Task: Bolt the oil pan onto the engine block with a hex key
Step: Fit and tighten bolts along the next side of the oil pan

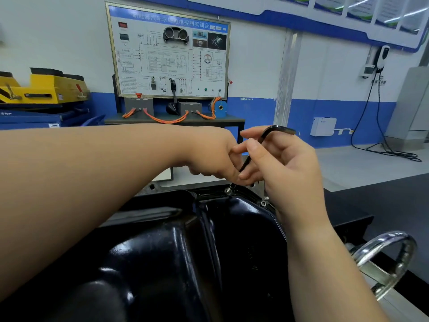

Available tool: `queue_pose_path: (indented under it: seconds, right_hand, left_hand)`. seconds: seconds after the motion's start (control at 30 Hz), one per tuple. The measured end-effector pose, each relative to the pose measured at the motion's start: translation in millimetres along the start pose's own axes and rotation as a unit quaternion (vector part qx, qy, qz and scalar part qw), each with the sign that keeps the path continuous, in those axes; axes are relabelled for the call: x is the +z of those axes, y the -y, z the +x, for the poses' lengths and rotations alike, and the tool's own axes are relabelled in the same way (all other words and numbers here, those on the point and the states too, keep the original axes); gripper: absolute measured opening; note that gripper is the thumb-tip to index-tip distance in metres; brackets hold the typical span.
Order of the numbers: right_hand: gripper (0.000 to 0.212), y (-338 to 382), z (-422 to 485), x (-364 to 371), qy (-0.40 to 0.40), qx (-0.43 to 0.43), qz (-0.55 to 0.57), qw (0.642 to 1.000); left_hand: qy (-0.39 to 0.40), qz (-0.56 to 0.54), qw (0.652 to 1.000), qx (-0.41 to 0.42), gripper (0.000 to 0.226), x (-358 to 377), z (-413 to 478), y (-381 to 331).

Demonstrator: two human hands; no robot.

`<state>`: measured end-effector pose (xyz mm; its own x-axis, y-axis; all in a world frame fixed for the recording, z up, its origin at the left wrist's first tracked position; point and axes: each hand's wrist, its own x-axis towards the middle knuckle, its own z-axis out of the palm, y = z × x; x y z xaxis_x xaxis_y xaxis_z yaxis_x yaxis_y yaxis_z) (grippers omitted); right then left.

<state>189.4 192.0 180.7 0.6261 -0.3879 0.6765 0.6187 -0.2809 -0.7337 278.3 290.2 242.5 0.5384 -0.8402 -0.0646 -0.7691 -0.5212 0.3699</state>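
Head view: right hand (285, 163) grip pinches hex key (246, 161) below its bend; left hand (213, 156) grip pinches the lower shaft, likely steering the tip into bolt (228, 189) on oil pan (176, 240) flange.

Head-worn view, forward-down, close over the oil pan (162, 252)

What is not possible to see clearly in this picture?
Head view: hex key tip, hidden by fingers of left hand and right hand; whether it sits in the bolt is unclear.
Head view: oil pan left rim, covered by the left forearm; near side cut by the bottom edge.
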Motion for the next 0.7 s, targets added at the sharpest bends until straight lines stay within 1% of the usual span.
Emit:
queue_pose_path:
  seconds: [0.07,0.17,0.27,0.33,0.4,0.5,0.53,0.6,0.7]
  right_hand:
    - [0.017,1.3,-0.2,-0.2,0.011,-0.009,-0.019,1.000]
    - [0.022,0.8,0.7,-1.1,0.003,-0.005,-0.023,1.000]
    - [0.020,-0.3,1.8,-1.5,-0.006,-0.002,-0.021,1.000]
    - [0.021,-1.1,2.5,-1.4,-0.005,-0.003,-0.017,1.000]
    - [0.029,-2.3,3.2,-1.6,-0.010,-0.005,-0.007,1.000]
    - [0.036,-3.5,3.2,-1.9,-0.027,-0.009,-0.018,0.999]
    - [0.036,-3.8,2.8,-1.9,-0.034,-0.006,-0.027,0.999]
    - [0.030,-3.8,2.0,-1.4,-0.044,0.002,-0.040,0.998]
    - [0.017,-1.7,1.0,0.3,-0.040,0.022,-0.004,0.999]
  left_hand:
    - [-0.001,-0.005,1.000,-0.009,0.036,0.4,1.4,-0.2]
    - [-0.004,-0.003,1.000,-0.013,0.044,0.6,2.5,-0.6]
    - [-0.008,0.019,1.000,-0.007,0.034,0.4,1.4,-0.2]
    - [-0.008,0.021,1.000,-0.007,0.033,0.0,0.6,0.3]
    - [-0.005,0.014,1.000,-0.004,0.034,-0.1,0.2,0.5]
    - [-0.002,0.010,1.000,0.004,0.030,-0.3,-0.3,-0.6]
    - [-0.001,0.011,1.000,0.007,0.028,-0.3,-0.9,-0.7]
    - [0.002,0.013,1.000,0.008,0.026,-0.2,-1.9,-0.8]
    - [0.006,0.009,1.000,0.008,0.023,-0.4,-2.6,-1.2]
